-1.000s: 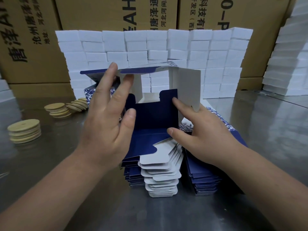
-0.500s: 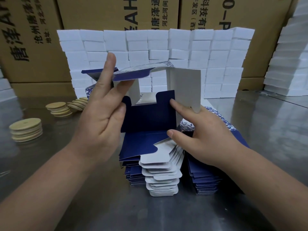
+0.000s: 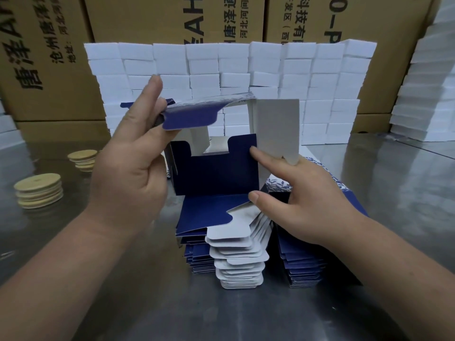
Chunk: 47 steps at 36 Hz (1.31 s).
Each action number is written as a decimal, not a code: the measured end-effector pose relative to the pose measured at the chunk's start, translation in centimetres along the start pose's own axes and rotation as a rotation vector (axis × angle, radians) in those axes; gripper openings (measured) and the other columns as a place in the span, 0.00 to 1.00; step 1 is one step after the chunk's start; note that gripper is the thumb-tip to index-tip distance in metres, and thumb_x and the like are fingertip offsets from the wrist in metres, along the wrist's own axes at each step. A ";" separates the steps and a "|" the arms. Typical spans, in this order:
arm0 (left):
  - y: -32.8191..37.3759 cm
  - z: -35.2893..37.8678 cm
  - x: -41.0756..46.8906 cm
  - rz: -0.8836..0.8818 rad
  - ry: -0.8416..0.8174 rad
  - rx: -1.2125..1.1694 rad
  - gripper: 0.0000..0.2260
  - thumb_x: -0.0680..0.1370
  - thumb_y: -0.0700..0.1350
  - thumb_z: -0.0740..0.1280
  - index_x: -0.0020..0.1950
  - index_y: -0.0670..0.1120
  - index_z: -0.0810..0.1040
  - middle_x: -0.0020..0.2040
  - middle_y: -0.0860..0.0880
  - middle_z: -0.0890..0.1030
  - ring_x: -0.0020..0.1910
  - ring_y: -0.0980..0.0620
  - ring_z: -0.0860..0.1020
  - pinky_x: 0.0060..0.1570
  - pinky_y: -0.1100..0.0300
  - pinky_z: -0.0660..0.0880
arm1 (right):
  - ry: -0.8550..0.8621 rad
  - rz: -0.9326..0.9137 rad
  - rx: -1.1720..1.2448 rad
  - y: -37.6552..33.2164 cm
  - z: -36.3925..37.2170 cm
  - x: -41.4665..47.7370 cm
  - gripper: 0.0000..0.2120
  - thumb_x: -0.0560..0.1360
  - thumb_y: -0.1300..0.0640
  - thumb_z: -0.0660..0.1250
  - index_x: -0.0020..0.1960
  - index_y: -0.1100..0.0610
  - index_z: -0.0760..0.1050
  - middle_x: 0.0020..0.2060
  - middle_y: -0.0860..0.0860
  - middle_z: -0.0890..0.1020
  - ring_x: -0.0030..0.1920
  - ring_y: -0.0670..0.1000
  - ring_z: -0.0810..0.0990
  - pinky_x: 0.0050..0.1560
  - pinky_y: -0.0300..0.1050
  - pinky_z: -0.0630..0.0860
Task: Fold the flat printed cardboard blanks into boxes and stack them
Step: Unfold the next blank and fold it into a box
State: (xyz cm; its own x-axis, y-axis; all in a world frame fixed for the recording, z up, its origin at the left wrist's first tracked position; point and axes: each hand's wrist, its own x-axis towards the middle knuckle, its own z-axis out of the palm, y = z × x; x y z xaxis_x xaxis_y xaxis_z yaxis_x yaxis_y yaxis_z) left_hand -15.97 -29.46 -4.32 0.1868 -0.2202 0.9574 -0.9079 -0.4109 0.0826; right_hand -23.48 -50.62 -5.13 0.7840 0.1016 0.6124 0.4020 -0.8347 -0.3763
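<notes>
Stacked white blocks (image 3: 221, 70) back the steel bench (image 3: 73, 254), where a half-folded box (image 3: 216, 173) is held just above the pile of flat blanks (image 3: 236, 262). Its top flap is pinched by the left hand (image 3: 130, 168). The right hand (image 3: 302, 200), fingers spread, presses the navy flap with a forefinger. End-closing seems underway; next, the flaps need tucking in squarely.

Your left hand (image 3: 128, 178) and right hand (image 3: 312, 203) are bare. So are your left forearm (image 3: 61, 262) and right forearm (image 3: 394, 267), down to the near edge of view. Your right thumbnail (image 3: 254, 196) is short and plain.
</notes>
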 end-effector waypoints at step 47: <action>2.6 0.3 0.1 0.141 -0.086 0.156 0.19 0.73 0.30 0.62 0.61 0.46 0.69 0.61 0.47 0.66 0.59 0.45 0.70 0.61 0.55 0.67 | 0.204 -0.007 0.459 -0.3 -0.3 0.5 0.30 0.65 0.39 0.65 0.61 0.27 0.54 0.73 0.42 0.64 0.72 0.40 0.61 0.73 0.48 0.60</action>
State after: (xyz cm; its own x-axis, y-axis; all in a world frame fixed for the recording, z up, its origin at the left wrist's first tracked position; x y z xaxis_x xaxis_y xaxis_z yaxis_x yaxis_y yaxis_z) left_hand -18.15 -30.83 -4.12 0.0991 -0.3572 0.9287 -0.8594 -0.5013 -0.1011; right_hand -23.38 -50.50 -4.47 0.6904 -0.0395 0.7223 0.6097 -0.5058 -0.6104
